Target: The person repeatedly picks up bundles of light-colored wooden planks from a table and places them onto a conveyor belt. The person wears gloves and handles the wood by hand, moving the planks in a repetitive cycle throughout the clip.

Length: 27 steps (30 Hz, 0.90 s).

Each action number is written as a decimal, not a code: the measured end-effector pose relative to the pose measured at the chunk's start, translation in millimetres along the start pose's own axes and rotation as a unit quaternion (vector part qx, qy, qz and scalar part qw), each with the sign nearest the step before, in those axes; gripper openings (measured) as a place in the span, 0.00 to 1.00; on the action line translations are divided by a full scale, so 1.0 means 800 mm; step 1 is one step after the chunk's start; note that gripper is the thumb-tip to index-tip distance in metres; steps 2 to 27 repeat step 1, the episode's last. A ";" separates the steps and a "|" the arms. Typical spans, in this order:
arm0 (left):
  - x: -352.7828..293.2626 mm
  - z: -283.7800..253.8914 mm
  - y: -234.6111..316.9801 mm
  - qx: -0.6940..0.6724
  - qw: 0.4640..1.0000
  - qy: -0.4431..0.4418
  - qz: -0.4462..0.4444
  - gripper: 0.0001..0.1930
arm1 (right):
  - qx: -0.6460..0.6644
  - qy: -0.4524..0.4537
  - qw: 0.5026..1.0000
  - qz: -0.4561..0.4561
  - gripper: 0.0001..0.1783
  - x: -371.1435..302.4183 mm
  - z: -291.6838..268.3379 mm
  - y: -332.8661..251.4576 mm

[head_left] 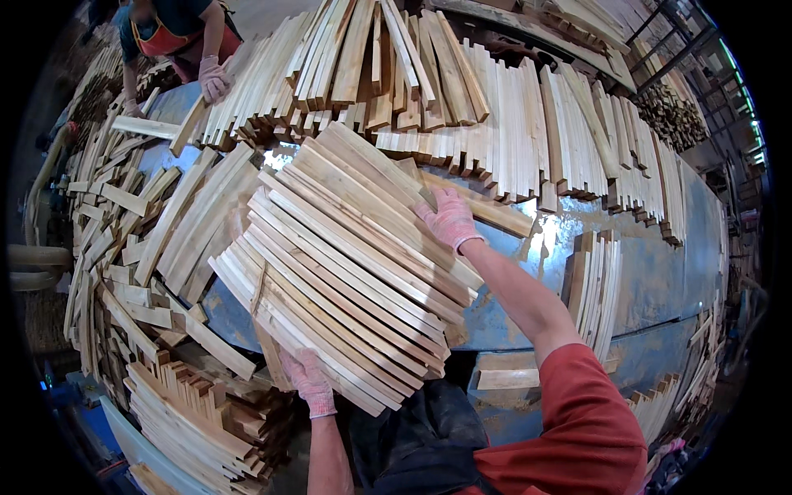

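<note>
A wide bundle of pale wooden slats (346, 264), lying side by side, is tilted in front of my body between my two hands. My left hand (309, 382), in a pink-and-white knit glove, grips the bundle's near side, its fingers partly hidden under the slats. My right hand (450, 219), in the same kind of glove, closes on the far side, with its fingertips by the corner of a slat. Just beyond that hand a single board (483, 213) lies on the blue metal table (652, 272).
Long rows of stacked slats (520, 124) line the table's far side, with loose boards (355, 58) on top. Offcuts (124, 223) pile up at the left. A short row of slats (592, 280) stands right. Another person's gloved hand (214, 78) touches boards at far left.
</note>
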State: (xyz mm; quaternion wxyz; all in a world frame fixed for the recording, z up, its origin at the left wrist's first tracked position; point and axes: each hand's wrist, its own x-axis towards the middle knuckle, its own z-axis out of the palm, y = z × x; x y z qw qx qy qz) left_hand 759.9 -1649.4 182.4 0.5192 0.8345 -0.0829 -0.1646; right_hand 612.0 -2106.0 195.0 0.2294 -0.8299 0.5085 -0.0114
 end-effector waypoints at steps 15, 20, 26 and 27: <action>0.002 0.000 0.000 0.006 1.000 0.004 -0.014 0.38 | 0.004 -0.001 1.000 -0.003 0.45 0.003 0.004 -0.003; 0.002 0.000 0.000 0.006 1.000 0.004 -0.014 0.38 | 0.004 -0.001 1.000 -0.003 0.45 0.003 0.004 -0.003; 0.002 0.000 0.000 0.006 1.000 0.004 -0.014 0.38 | 0.004 -0.001 1.000 -0.003 0.45 0.003 0.004 -0.003; 0.002 0.000 0.000 0.006 1.000 0.004 -0.014 0.38 | 0.004 -0.001 1.000 -0.003 0.45 0.003 0.004 -0.003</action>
